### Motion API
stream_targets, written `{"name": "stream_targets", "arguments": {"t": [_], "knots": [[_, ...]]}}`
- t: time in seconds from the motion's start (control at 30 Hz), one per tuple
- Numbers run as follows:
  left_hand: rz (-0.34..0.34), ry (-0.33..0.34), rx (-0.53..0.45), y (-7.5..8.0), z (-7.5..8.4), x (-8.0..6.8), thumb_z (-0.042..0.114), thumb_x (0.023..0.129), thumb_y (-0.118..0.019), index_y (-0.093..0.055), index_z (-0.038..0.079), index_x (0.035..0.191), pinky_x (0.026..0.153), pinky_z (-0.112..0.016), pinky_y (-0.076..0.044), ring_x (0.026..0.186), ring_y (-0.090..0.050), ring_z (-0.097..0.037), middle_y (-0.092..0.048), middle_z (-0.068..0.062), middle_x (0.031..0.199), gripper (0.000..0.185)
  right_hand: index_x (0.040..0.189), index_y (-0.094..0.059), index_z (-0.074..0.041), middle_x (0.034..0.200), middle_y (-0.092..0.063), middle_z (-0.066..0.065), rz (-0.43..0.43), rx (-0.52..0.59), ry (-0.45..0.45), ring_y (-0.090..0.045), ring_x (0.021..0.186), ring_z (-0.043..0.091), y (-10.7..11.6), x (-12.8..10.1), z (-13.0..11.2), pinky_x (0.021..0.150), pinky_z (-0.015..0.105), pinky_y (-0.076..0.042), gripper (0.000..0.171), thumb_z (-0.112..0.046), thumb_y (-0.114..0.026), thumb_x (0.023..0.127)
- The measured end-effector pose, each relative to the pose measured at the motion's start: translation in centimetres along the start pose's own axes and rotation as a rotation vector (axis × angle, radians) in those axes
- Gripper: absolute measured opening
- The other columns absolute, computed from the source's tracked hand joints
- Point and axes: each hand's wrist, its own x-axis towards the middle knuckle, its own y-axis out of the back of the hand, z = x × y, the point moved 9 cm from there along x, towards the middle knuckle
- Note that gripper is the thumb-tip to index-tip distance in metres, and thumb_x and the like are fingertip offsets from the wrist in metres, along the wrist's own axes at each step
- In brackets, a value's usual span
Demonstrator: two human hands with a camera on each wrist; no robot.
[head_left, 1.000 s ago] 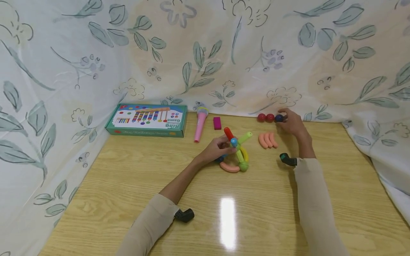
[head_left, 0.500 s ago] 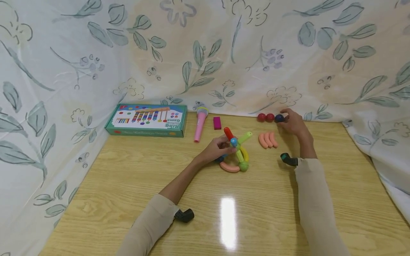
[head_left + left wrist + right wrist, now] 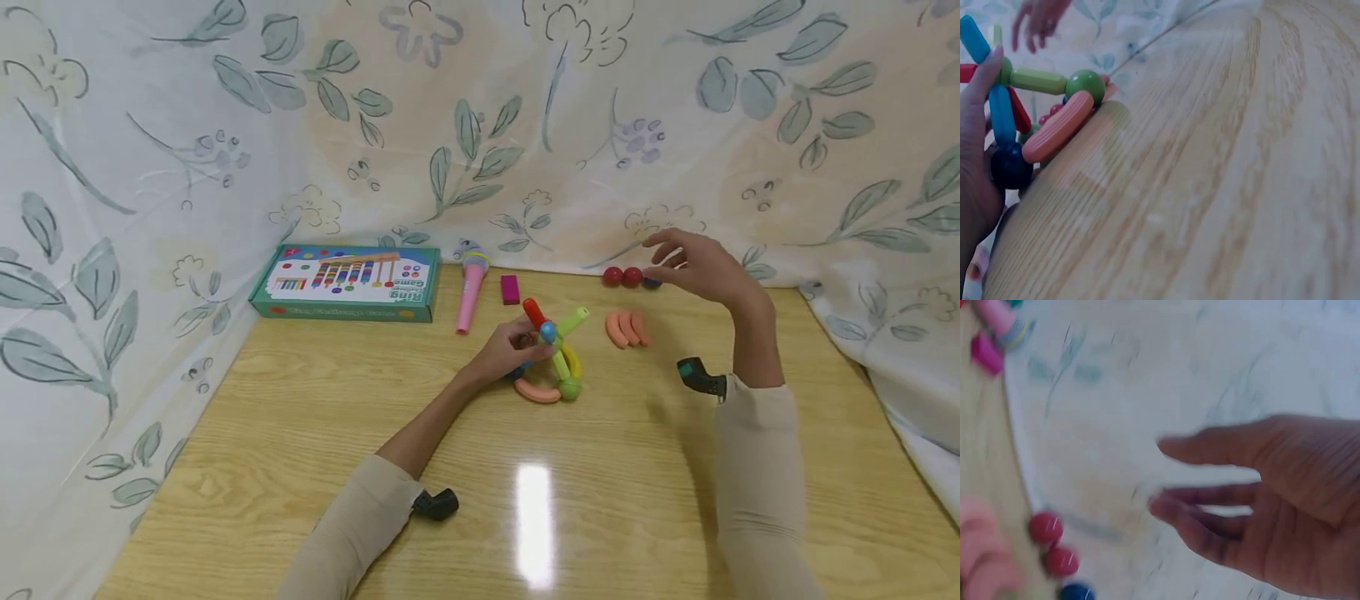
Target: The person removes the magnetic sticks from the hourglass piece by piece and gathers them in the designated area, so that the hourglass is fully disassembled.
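Observation:
My left hand grips a toy frame of coloured rods and balls that stands on the table. A green ball, a dark blue ball and a curved salmon rod form part of its base in the left wrist view; red, blue and light green rods rise above. My right hand is lifted, holding nothing, its fingers loosely bent and thumb apart. Beneath it, against the cloth, lie two red balls and a blue ball, partly hidden by the hand in the head view.
Three curved salmon rods lie in front of the balls. A magenta block, a pink toy microphone and a green Ring Game box stand along the back. A floral cloth hangs behind the table.
My right hand has let go of the dark blue ball beside the red ones and has risen toward the right. The left hand still holds the toy frame in the same place.

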Motion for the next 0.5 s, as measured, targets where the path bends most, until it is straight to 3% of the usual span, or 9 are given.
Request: {"name": "stream_targets", "arguments": {"t": [0.1,0.23,0.33,0.5], "knots": [[0.029,-0.017,0.011,0.4,0.0,-0.1,0.024,0.096,-0.077,-0.072,0.003,0.118,0.067,-0.019,-0.039,0.075,-0.045,-0.011,-0.052,0.002,0.090,0.031,0.139,-0.060,-0.007,0.120,-0.071,0.017,-0.060,0.041,0.119,-0.072,0.106,0.033,-1.4,-0.6,-4.2,0.081,0.019,-0.052,0.040,-0.013,-0.070,0.101],[0.047,-0.020,0.000,0.9,0.0,-0.2,0.033,0.094,-0.079,-0.072,0.004,0.116,0.067,-0.020,-0.039,0.075,-0.045,-0.011,-0.051,0.001,0.089,0.037,0.141,-0.058,-0.008,0.124,-0.072,0.013,-0.200,0.081,0.260,-0.072,0.110,0.026,-5.1,-1.3,-8.7,0.089,0.031,-0.058,0.044,-0.017,-0.071,0.100],[0.054,-0.029,-0.001,0.9,0.1,-0.2,0.034,0.094,-0.080,-0.072,0.005,0.117,0.067,-0.020,-0.038,0.074,-0.045,-0.012,-0.051,0.002,0.088,0.038,0.142,-0.058,-0.006,0.126,-0.072,0.015,-0.265,0.085,0.322,-0.073,0.110,0.026,-7.3,-1.5,-10.4,0.088,0.039,-0.060,0.046,-0.018,-0.072,0.100],[0.040,-0.039,-0.005,0.5,0.2,-0.2,0.027,0.095,-0.078,-0.071,0.005,0.120,0.068,-0.020,-0.038,0.075,-0.045,-0.012,-0.051,0.002,0.089,0.034,0.130,-0.065,-0.003,0.122,-0.073,0.014,-0.221,0.101,0.320,-0.074,0.100,0.023,-8.1,-1.1,-10.5,0.086,0.034,-0.060,0.038,-0.011,-0.076,0.095]]}}
